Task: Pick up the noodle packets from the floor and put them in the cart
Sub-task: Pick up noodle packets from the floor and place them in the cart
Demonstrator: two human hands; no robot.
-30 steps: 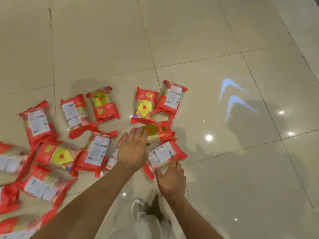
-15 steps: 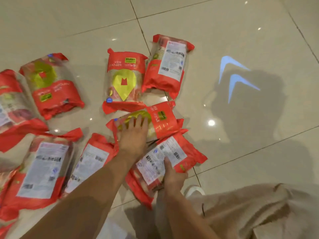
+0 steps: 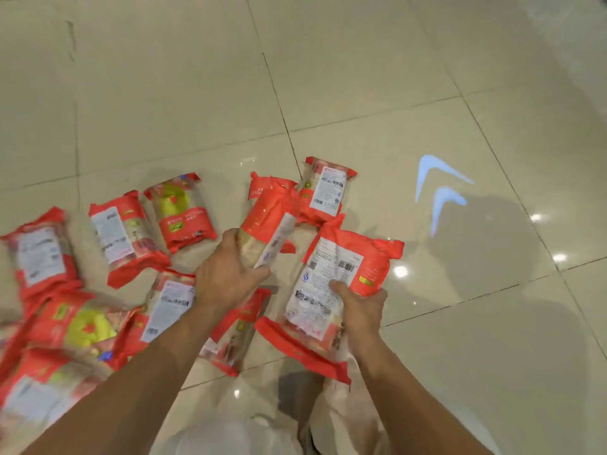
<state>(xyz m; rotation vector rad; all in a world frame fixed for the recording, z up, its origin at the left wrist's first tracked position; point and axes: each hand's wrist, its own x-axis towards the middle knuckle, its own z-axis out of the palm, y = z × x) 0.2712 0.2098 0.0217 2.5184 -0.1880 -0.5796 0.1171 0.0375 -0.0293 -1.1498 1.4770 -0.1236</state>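
Several red noodle packets lie scattered on the beige tiled floor [image 3: 361,77], mostly at the left and centre. My left hand [image 3: 226,274] grips one packet [image 3: 269,224] held edge-on above the floor. My right hand [image 3: 361,307] holds a second packet [image 3: 331,284], label side up, lifted off the tiles. Another packet [image 3: 325,192] lies just beyond them, and one [image 3: 235,336] rests under my left forearm. No cart is in view.
A blue double-arrow light mark [image 3: 437,192] shines on the floor to the right. My light trousers [image 3: 230,435] and a dark shoe [image 3: 295,389] show at the bottom. More packets [image 3: 42,257] crowd the left edge.
Both hands have closed on packets and lifted them off the floor. The view has pulled back and up from the pile.
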